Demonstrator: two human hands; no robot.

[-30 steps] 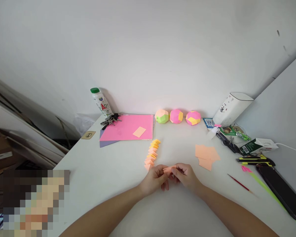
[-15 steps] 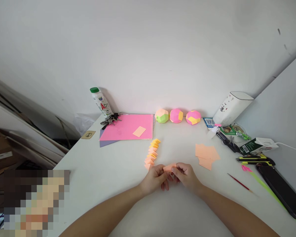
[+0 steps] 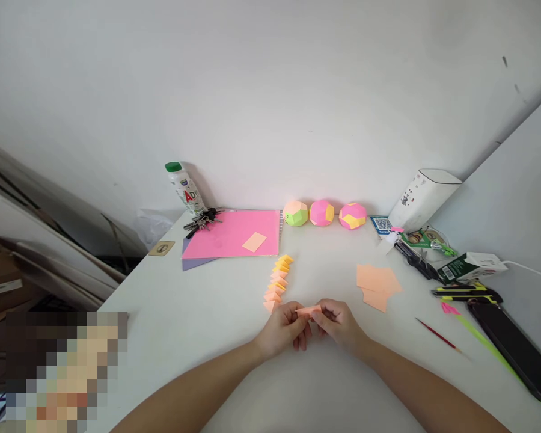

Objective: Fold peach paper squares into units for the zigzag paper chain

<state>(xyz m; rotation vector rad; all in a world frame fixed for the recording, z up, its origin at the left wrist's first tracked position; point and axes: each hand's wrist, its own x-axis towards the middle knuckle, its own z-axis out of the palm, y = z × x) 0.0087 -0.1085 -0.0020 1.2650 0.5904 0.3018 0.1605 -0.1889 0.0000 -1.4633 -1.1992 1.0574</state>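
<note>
A small folded piece of peach paper (image 3: 308,310) is pinched between both hands near the front middle of the table. My left hand (image 3: 283,326) grips its left end, thumb and fingers closed. My right hand (image 3: 339,323) holds the right end, its thumb pressed on the paper. The fingers hide part of the paper's lower edge. Just beyond my left hand runs a row of folded orange and peach paper pieces (image 3: 278,282). Flat peach paper squares (image 3: 377,285) lie overlapping to the right of my right hand.
Three multicoloured paper balls (image 3: 321,213) line the wall. At the back left, a bottle (image 3: 184,187) and keys (image 3: 202,221) stand by a pink sheet (image 3: 225,234). A thin red brush (image 3: 438,334), a utility knife (image 3: 467,293) and a black case (image 3: 514,349) lie to the right.
The peach paper between my fingers now looks narrower and more level. My hands have barely shifted, and the other things on the table stay in place.
</note>
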